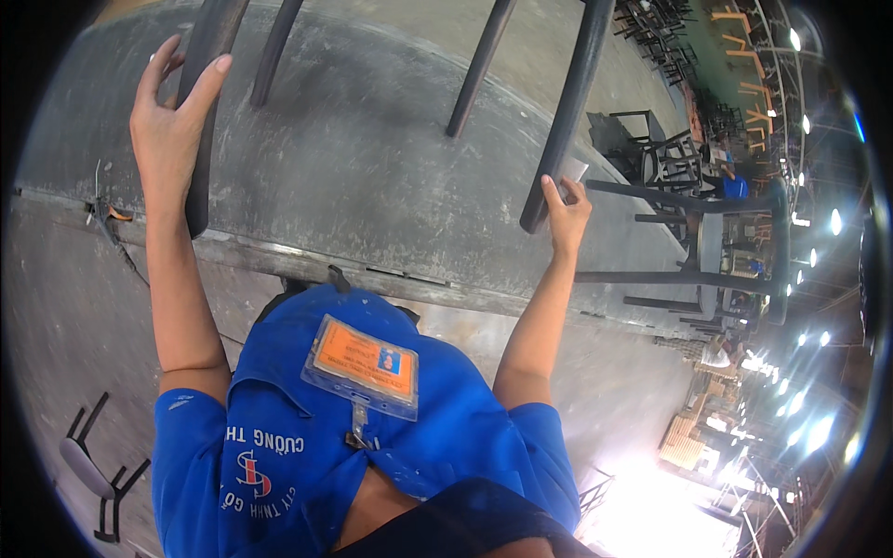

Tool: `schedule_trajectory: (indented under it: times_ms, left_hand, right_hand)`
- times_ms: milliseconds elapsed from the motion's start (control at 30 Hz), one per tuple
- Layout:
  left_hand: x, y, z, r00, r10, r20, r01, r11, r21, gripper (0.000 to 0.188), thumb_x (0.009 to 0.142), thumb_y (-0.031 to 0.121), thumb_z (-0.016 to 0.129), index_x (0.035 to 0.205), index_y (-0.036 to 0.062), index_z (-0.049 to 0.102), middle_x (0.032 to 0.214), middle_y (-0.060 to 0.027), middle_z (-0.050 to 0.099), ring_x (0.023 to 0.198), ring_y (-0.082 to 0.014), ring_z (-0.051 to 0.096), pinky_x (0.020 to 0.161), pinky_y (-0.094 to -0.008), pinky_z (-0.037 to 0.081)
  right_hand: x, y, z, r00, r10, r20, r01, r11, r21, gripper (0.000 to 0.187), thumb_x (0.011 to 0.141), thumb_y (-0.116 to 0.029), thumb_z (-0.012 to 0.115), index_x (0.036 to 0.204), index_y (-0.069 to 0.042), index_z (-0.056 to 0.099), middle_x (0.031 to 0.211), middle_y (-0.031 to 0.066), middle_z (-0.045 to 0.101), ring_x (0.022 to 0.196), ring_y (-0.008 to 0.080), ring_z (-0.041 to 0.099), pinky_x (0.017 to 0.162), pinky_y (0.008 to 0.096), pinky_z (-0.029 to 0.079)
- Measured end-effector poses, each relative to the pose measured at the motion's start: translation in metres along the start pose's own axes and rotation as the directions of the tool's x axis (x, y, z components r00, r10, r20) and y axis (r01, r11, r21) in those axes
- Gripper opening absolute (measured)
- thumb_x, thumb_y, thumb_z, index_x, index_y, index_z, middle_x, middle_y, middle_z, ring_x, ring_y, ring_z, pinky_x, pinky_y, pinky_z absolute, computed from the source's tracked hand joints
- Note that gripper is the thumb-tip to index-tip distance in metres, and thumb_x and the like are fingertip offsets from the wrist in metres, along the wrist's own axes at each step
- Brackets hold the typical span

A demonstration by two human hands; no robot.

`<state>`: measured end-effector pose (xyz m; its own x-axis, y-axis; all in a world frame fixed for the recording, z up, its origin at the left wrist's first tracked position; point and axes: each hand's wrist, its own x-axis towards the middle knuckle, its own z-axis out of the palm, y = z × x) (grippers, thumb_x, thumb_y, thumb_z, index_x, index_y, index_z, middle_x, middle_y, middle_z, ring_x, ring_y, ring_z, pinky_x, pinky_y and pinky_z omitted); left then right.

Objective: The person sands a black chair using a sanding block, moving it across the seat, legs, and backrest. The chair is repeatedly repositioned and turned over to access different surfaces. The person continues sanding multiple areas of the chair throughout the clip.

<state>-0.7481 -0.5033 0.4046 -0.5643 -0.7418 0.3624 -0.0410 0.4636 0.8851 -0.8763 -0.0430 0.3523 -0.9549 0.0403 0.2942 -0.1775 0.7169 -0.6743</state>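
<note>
Dark, round-edged furniture legs, apparently a chair's, lie over a worn grey worktable in front of me; the body they belong to is cut off by the top edge. My left hand is closed round the thick leg at the left, thumb on its near side. At the lower end of the thick right leg, my right hand pinches a small pale sheet against or beside the leg. Two thinner legs, the left one and the right one, point toward me between my hands.
The worktable has a straight near edge at my waist. A cable hangs over that edge at the left. Another dark chair lies right of my right hand. A chair stands on the floor at lower left. Stacked chairs fill the far right.
</note>
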Motion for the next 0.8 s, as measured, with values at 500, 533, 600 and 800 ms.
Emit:
schedule_trajectory:
  times_ms: [500,533,600,800]
  left_hand:
    - [0.035,0.018,0.011,0.996,0.091,-0.001,-0.091,0.996,0.001,0.061,0.073,0.023,0.074,0.122,-0.0067,0.052,0.113,-0.0215,0.06,0.107,-0.0278,0.056,0.094,-0.0344,0.042]
    - [0.038,0.019,0.012,0.995,0.101,0.003,-0.101,0.995,-0.015,0.06,0.072,0.021,0.074,0.121,-0.0069,0.053,0.112,-0.0205,0.061,0.106,-0.0261,0.057,0.094,-0.0335,0.042]
    - [0.042,0.021,0.014,0.996,0.094,-0.006,-0.094,0.995,-0.033,0.06,0.072,0.021,0.074,0.121,-0.0068,0.053,0.113,-0.0209,0.06,0.106,-0.0267,0.057,0.094,-0.034,0.043]
    - [0.049,0.018,0.021,0.99,0.139,-0.026,-0.139,0.99,0.0,0.06,0.07,0.018,0.076,0.12,-0.0067,0.053,0.113,-0.0213,0.061,0.104,-0.0276,0.058,0.092,-0.0349,0.044]
  right_hand:
    - [0.028,0.018,-0.026,0.891,0.085,0.446,-0.287,0.867,0.408,0.076,0.072,-0.008,0.075,0.134,0.013,0.038,0.122,0.0107,0.05,0.1,0.0154,0.047,0.09,0.0261,0.037]
    - [0.029,0.02,-0.027,0.884,0.059,0.464,-0.274,0.869,0.412,0.076,0.071,-0.009,0.075,0.134,0.013,0.038,0.121,0.0094,0.049,0.099,0.0146,0.046,0.089,0.0255,0.037]
    - [0.029,0.022,-0.028,0.884,0.014,0.467,-0.239,0.872,0.427,0.077,0.07,-0.009,0.076,0.134,0.012,0.037,0.12,0.007,0.049,0.096,0.0131,0.046,0.086,0.0243,0.037]
    - [0.02,0.017,-0.03,0.919,-0.025,0.393,-0.055,0.98,0.193,0.073,0.066,-0.008,0.077,0.129,0.011,0.045,0.109,0.0016,0.05,0.086,0.0103,0.045,0.077,0.0201,0.038]
